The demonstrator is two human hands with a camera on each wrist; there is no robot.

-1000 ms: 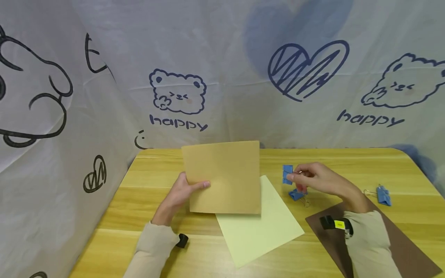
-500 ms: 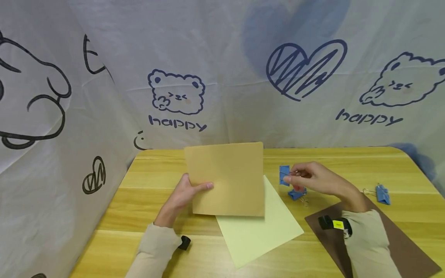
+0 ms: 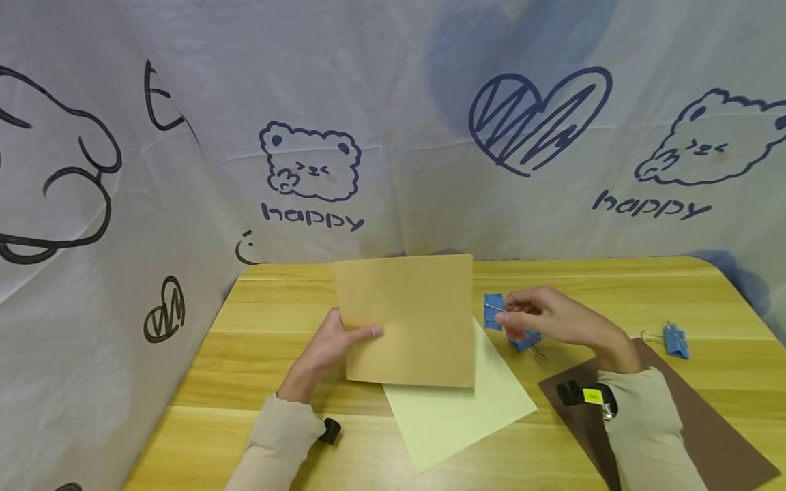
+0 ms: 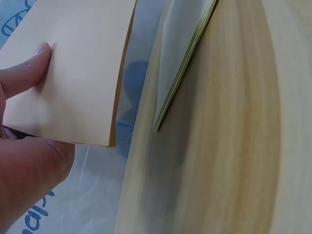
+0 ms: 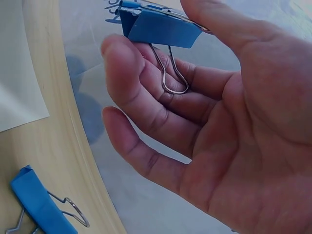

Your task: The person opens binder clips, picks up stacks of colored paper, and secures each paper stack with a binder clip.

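Observation:
My left hand grips a tan stack of paper by its left side, thumb on the front face. Its layered edges show in the left wrist view, where the fingers behind the paper are mostly hidden. Just right of the stack, my right hand pinches a blue binder clip above the table. In the right wrist view, the clip is held near the thumb, one wire handle pointing down toward the curled fingers. A pale yellow paper stack lies below the tan one, partly covered by it.
A second blue binder clip lies on the wooden table under the right hand. Another blue clip lies farther right. Dark brown paper sits beneath the right forearm. A printed white cloth hangs behind the table.
My left hand has shifted the tan paper slightly to the right and down. My right hand has moved left with the binder clip, narrowing the gap between clip and paper.

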